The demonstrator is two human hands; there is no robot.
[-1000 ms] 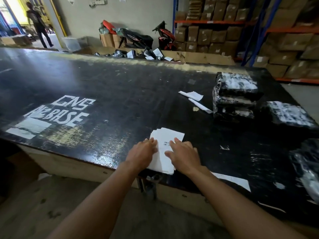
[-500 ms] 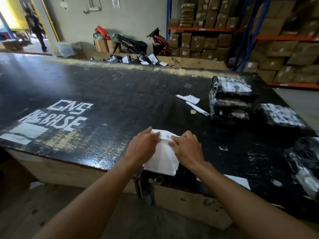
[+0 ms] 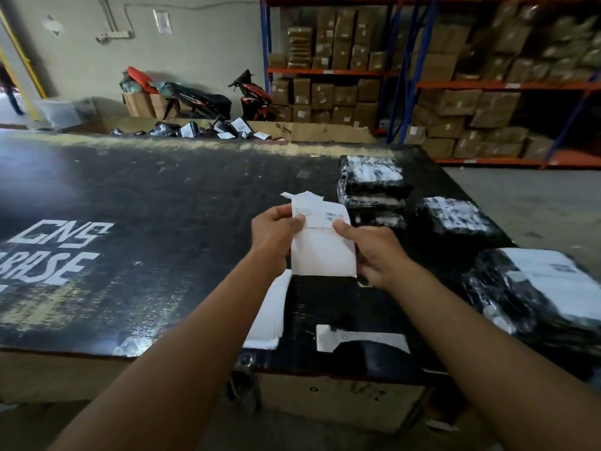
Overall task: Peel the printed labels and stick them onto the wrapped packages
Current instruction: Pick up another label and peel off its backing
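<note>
Both hands hold one label (image 3: 322,245) up above the table (image 3: 169,222): left hand (image 3: 276,232) and right hand (image 3: 374,252) pinch its upper edges. Peeling looks underway; next, pressing it onto a package (image 3: 452,214).

White label (image 3: 322,252) with small dark print near top. Black desk (image 3: 169,203), scuffed, white stencilled letters (image 3: 61,252) at left. Packages (image 3: 374,187) glossy black with white patches. Brown boxes (image 3: 455,102) on orange-and-blue shelves (image 3: 328,71).

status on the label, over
One label pinched by left hand and right hand, above the table. To the right, packages sit apart from it. No block seen.
</note>
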